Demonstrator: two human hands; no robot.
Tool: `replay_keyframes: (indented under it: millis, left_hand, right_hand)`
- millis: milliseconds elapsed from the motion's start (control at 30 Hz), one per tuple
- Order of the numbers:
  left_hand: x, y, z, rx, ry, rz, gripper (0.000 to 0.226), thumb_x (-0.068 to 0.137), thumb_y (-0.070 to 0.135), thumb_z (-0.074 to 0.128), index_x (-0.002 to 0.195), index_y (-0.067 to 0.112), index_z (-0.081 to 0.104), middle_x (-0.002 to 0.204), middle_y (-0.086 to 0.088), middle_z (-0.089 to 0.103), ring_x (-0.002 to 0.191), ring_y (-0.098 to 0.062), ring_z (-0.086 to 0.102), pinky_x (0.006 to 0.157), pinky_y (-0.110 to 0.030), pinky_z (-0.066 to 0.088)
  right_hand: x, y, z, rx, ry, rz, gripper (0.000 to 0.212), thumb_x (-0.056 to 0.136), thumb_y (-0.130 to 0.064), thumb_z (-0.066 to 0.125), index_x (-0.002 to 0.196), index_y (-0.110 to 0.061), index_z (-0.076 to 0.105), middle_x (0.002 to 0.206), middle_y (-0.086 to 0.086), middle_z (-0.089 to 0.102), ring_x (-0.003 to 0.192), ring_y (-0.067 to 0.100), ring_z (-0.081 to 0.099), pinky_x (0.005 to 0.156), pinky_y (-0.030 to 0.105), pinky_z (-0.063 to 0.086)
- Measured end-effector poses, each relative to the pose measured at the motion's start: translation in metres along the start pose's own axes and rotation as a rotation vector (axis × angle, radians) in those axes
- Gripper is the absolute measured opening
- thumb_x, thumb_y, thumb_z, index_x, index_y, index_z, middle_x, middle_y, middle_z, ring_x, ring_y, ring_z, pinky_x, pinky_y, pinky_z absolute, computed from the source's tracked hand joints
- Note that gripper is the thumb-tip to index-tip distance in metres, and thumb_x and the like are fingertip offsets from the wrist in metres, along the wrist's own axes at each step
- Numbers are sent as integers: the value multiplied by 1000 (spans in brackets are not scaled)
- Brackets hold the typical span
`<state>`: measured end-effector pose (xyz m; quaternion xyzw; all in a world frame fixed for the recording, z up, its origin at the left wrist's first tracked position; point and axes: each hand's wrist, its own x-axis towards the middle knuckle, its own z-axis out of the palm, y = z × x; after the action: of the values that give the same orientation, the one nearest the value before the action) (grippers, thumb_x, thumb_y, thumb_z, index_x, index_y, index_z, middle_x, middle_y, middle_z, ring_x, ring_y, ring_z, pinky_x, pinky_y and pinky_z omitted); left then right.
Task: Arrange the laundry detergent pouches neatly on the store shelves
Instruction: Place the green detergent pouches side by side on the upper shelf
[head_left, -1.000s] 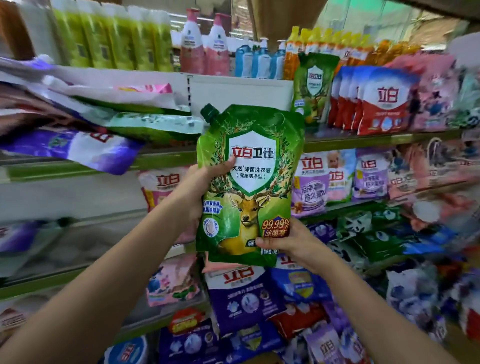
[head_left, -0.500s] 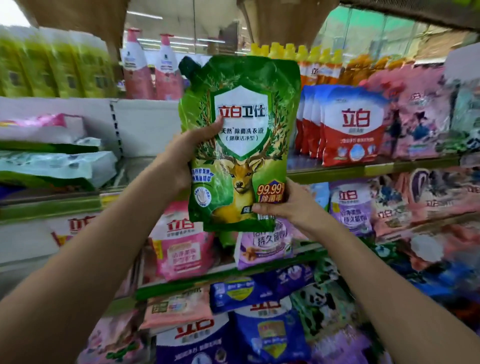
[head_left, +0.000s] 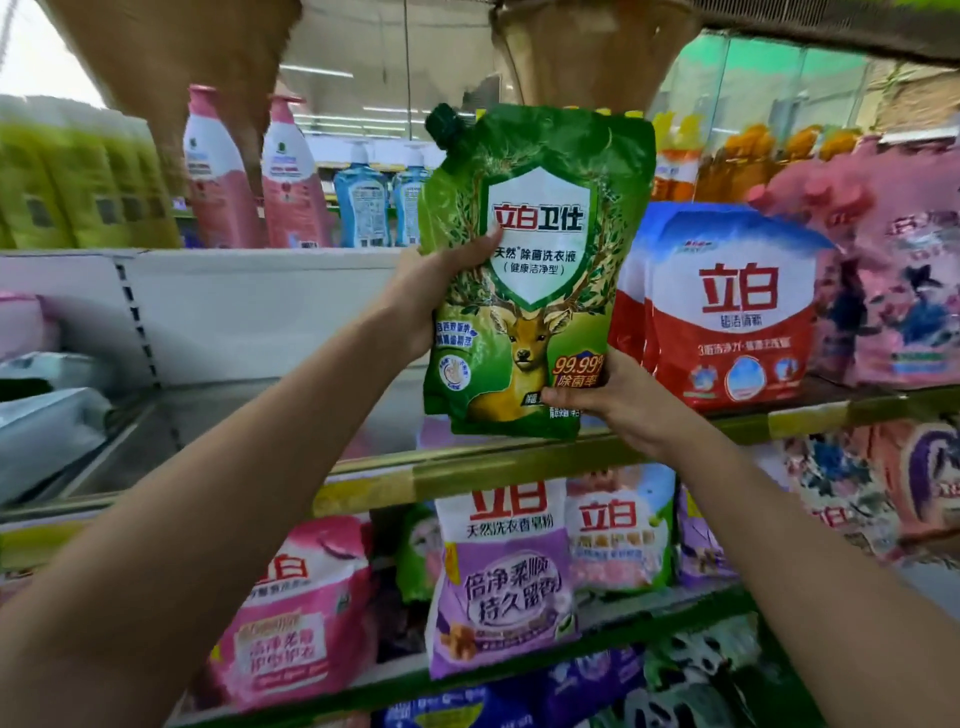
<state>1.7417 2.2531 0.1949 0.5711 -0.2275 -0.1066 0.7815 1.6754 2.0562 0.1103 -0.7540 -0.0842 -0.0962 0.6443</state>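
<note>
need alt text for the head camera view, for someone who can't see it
Two bare hands hold a green detergent pouch with a deer picture upright at a store shelf: the left hand grips its left edge, the right hand its lower right corner. Red and white pouches stand to its right, and purple and pink pouches fill the shelf below.

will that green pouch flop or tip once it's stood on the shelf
The green pouch probably sags: it looks soft, with creased film. It seems heavy, since the left hand and right hand both hold it. It may tip, so lean it against the red pouches.
</note>
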Motion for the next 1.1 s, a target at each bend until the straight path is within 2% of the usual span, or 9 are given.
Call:
replay_keyframes:
  millis: [200,367,600,700,767,867,933,1000,1100]
  left_hand:
    - [59,-29,9,27,90,15,57,70,27,82,119,7,61,106,-16,73,96,-36,70,83,-51,57]
    - [90,-51,12,45,162,-13,65,63,30,84,119,6,61,105,-18,73,94,-37,71,80,-48,58]
    - [104,-60,7,210,296,105,23,81,26,75,96,12,66,81,-4,77,72,-19,74,61,-27,58]
    - [94,-63,5,312,263,82,33,71,34,78,97,17,66,91,-4,77,80,-18,74,72,-32,60]
    - [81,-69,-1,482,156,-20,34,67,30,80,96,22,64,89,3,75,81,-12,73,73,-26,58]
    - [62,-84,-12,622,-21,-152,50,69,-2,80,110,19,58,90,10,73,83,-1,70,67,-15,55]
    - [59,-94,-15,605,-20,-155,68,65,-12,79,122,13,51,101,6,69,82,4,68,67,-14,54]
    - [60,-98,-17,590,7,-133,73,63,-13,80,125,10,50,105,2,67,80,4,68,65,-14,54]
    - [63,-98,-23,610,40,-96,65,62,-11,81,119,8,55,103,-1,68,87,-8,69,67,-17,55]
  right_hand:
    - [58,29,-40,-51,-8,17,51,72,8,76,117,-9,57,100,1,70,88,5,68,76,17,55]
    - [92,52,-59,-87,-12,-16,56,69,5,79,117,-11,56,109,3,69,96,11,66,79,19,55]
    - [114,67,-63,-66,21,-56,63,70,6,79,126,-3,52,116,10,66,98,14,64,78,16,55]
    - [119,73,-65,-61,52,-65,66,68,2,82,127,-4,52,118,11,66,107,22,64,86,27,56]
    - [120,76,-65,-48,52,-57,70,66,-2,84,128,-7,52,119,9,66,111,21,62,92,33,55]
    - [118,78,-66,2,34,-25,78,64,0,84,132,-11,48,121,5,65,111,16,62,85,24,56]
    - [115,76,-66,22,1,1,82,64,3,83,135,-12,45,120,1,64,107,8,61,79,17,55]
    - [112,71,-64,79,-31,10,79,65,2,81,135,-13,46,115,-3,66,100,4,62,74,13,53]
    - [111,56,-61,252,61,-7,73,66,-31,80,132,-18,52,120,-2,66,103,4,63,78,17,50]
